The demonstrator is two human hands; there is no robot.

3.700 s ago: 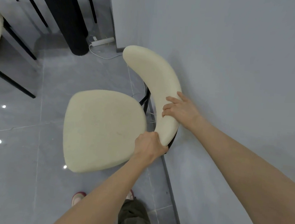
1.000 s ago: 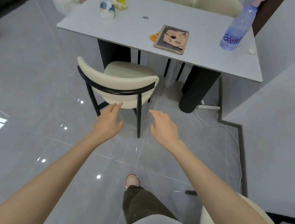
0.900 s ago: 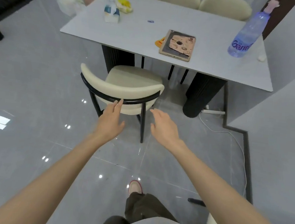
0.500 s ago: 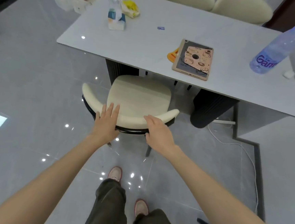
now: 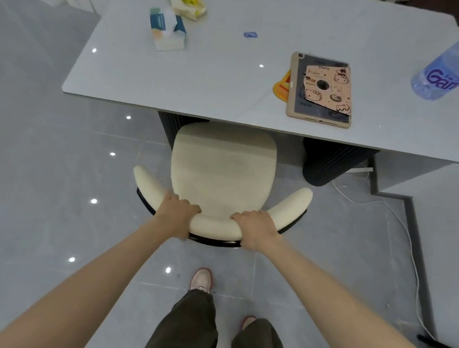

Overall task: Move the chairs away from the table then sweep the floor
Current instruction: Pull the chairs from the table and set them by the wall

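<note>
White tissue pokes from the top of the tissue box (image 5: 167,29) on the worktop (image 5: 216,84); I cannot tell what the clear bottle (image 5: 451,65) at the right holds. The chair (image 5: 223,167) has a cream padded seat and curved backrest on a black frame, its seat front tucked under the worktop's near edge. My left hand (image 5: 177,215) and right hand (image 5: 257,229) both grip the backrest, fingers curled over its top.
</note>
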